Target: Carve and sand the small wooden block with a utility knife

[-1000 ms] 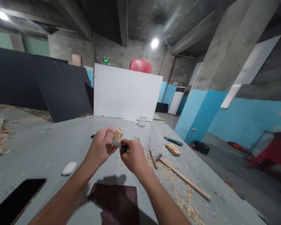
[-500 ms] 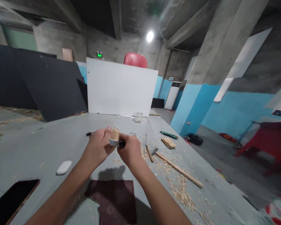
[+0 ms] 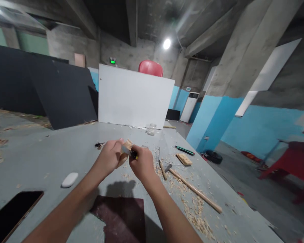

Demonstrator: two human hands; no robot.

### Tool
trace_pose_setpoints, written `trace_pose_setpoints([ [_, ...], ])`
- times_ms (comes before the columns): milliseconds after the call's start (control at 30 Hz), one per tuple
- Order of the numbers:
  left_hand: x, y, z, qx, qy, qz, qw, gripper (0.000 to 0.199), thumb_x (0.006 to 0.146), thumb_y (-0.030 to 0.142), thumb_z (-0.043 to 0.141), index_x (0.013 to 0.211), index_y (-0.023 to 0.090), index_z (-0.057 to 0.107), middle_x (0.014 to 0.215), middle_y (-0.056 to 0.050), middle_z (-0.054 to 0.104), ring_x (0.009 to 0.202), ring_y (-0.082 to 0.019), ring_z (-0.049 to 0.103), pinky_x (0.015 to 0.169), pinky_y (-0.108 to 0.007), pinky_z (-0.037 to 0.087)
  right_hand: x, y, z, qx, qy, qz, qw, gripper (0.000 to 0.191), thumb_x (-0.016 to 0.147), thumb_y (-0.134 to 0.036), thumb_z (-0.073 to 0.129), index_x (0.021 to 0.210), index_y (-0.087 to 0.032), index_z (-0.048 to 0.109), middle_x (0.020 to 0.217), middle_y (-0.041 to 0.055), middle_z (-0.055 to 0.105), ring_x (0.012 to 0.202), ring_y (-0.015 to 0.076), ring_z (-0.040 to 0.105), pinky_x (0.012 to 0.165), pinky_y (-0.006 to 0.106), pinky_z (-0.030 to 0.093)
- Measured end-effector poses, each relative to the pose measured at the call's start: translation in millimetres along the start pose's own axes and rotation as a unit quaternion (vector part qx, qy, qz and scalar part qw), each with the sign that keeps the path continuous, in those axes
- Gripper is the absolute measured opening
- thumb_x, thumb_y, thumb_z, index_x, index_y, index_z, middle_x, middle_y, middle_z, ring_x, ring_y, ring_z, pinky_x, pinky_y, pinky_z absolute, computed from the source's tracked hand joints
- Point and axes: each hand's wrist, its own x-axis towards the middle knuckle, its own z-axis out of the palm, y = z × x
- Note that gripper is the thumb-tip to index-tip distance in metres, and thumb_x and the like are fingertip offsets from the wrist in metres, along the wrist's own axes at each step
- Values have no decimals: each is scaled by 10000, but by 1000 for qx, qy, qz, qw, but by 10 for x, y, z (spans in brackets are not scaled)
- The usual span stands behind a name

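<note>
My left hand (image 3: 108, 158) grips a small pale wooden block (image 3: 128, 144) above the grey table (image 3: 48, 155). Close beside it, my right hand (image 3: 141, 164) is closed on a knife (image 3: 129, 152) with a black and yellow handle. The blade lies against the block, by my left thumb. Most of the block is hidden behind my fingers. Both hands hover over the table's middle, above a dark sheet of sandpaper (image 3: 119, 217).
A phone (image 3: 14, 213) and a white eraser (image 3: 69, 179) lie at the left. To the right are wood shavings (image 3: 192, 211), a long wooden stick (image 3: 196, 191), a hammer (image 3: 167, 167), a flat wood piece (image 3: 184, 158), a green-black cutter (image 3: 184, 150). A glass jar (image 3: 151, 129) stands before a white board (image 3: 134, 98).
The view shifted slightly. The block has dropped lower in my left hand and shows less; the knife stays against it. Both hands remain together.
</note>
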Motion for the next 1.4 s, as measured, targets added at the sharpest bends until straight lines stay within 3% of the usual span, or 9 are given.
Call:
trace_pose_setpoints([
  [133,7,76,-152,11,57,-2,998,430,951,473,424,595,234,381,531,35,395,494,-126,368,479,-271,282,-54,-78,-73,41,-45,-30,998,160,798,-129,602,783,-239,717,743,25,739,668,175,602,583,293,245],
  [267,20,109,-242,14,71,2,997,444,956,483,429,595,227,399,529,37,397,495,-122,365,484,-267,288,-95,-124,-183,122,-77,-48,988,126,837,-170,602,900,-238,688,768,1,704,696,165,583,603,272,280],
  [367,41,120,-276,9,81,0,997,433,941,485,439,594,229,402,514,42,378,480,-121,345,463,-265,267,-107,-120,-282,184,-99,-60,976,79,908,-301,626,957,-240,623,783,-19,669,710,157,567,622,260,313],
  [467,48,145,-300,0,86,-1,996,407,926,475,446,604,227,412,524,43,390,479,-118,347,459,-258,276,-105,-106,-351,215,-126,-71,966,222,923,-445,659,949,-242,573,781,-30,639,707,154,539,628,259,325],
  [833,-31,208,-257,11,71,1,997,452,966,475,441,597,219,389,528,45,395,492,-109,364,481,-255,270,-74,-96,-275,122,-62,-59,989,313,883,-260,659,611,-205,516,564,-34,499,563,127,302,550,285,205],
  [967,-75,225,-190,31,62,2,998,474,994,497,400,607,223,391,515,42,403,479,-117,374,473,-264,271,-63,-72,-238,83,-44,-60,994,210,853,-196,649,644,-209,631,609,0,631,568,132,406,562,288,218],
  [1133,-123,208,-77,79,28,5,996,512,1029,484,309,599,223,406,506,26,435,471,-129,399,490,-282,292,-16,-11,-168,5,-14,-23,1000,196,928,-254,612,802,-222,758,791,72,777,663,176,607,592,306,236],
  [1267,-118,179,-39,141,26,7,990,516,1031,470,299,596,220,417,522,11,463,503,-141,413,516,-289,288,8,53,-110,-17,6,4,1000,194,947,-267,607,848,-232,771,817,83,783,703,205,641,608,325,215],
  [1400,-60,86,-6,98,3,-19,995,484,1002,486,359,603,223,436,535,8,466,511,-145,406,507,-283,287,33,103,-44,-28,21,24,999,162,939,-256,620,891,-257,774,817,64,779,723,209,642,616,328,202],
])
